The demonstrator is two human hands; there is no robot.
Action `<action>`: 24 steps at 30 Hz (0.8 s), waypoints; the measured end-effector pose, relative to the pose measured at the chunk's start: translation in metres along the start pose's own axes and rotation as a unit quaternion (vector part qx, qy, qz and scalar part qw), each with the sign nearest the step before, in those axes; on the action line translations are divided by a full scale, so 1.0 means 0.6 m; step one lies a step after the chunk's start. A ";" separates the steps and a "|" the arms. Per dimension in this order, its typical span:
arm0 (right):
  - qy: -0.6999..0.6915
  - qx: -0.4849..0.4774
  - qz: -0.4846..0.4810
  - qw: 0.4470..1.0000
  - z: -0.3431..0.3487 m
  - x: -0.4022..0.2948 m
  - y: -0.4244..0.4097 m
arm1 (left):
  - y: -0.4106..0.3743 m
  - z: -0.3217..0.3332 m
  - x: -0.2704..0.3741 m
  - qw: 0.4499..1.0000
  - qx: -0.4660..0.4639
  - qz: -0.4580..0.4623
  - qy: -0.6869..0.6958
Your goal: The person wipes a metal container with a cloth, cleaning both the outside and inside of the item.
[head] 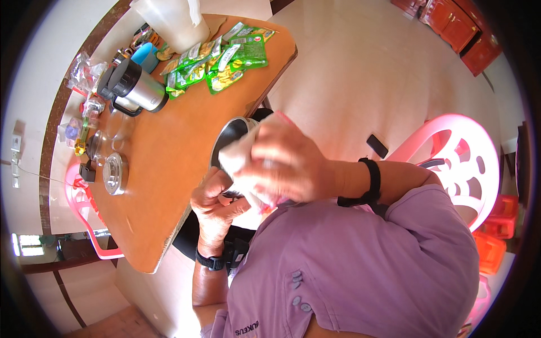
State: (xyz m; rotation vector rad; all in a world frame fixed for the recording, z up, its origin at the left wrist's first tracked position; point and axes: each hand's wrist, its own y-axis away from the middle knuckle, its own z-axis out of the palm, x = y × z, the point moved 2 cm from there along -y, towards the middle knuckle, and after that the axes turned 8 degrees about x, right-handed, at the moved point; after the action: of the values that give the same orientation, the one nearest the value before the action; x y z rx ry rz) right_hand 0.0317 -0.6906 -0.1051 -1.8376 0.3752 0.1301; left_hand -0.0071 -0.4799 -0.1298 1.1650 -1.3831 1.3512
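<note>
My right hand (287, 162), blurred, is closed around a whitish cloth (236, 154) with pink-red at its edges. The cloth is held over a round metal pot (230, 131) with a dark inside, tilted by the table's edge in front of my body. My left hand (213, 203) grips the near side of the pot, thumb and fingers pinched at its rim. The cloth and my right hand hide much of the pot.
On the wooden table (177, 139) lie several green food packets (224, 59). A steel jug (143, 88), a translucent pitcher (177, 25), a blue cup (146, 57) and a round clear-and-metal container (115, 173) stand there. Pink plastic chair (456, 126) and phone (377, 145) are at right.
</note>
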 end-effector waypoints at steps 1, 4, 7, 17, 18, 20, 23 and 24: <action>0.002 0.014 0.041 0.999 0.001 0.010 -0.005 | 0.000 0.000 0.002 1.000 0.000 0.014 -0.003; -0.137 -0.023 0.274 0.952 0.012 0.079 0.031 | 0.000 -0.010 -0.005 0.996 -0.030 0.069 -0.048; -0.283 -0.091 0.470 0.831 0.021 0.132 0.075 | 0.003 -0.018 -0.011 0.994 -0.038 0.082 -0.069; -0.034 -0.073 0.065 0.995 -0.014 0.005 -0.013 | 0.011 0.010 -0.017 0.995 -0.029 0.096 0.027; 0.006 -0.111 0.025 0.993 -0.019 -0.003 -0.018 | 0.011 0.014 -0.023 0.997 -0.021 0.051 0.052; 0.048 -0.148 0.039 0.987 -0.021 -0.017 -0.017 | 0.006 0.020 -0.034 0.996 -0.025 0.025 0.076; 0.047 -0.103 0.064 0.991 -0.022 0.010 0.006 | -0.006 0.019 -0.040 0.995 -0.046 0.047 0.077; 0.055 -0.095 0.101 0.989 -0.028 0.014 0.008 | -0.006 0.016 -0.043 0.995 -0.054 0.047 0.073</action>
State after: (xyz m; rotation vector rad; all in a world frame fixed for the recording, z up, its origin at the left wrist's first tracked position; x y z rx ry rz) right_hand 0.0365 -0.7090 -0.1067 -1.9961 0.6450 0.2090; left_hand 0.0019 -0.4878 -0.1546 0.9216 -1.4012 1.3801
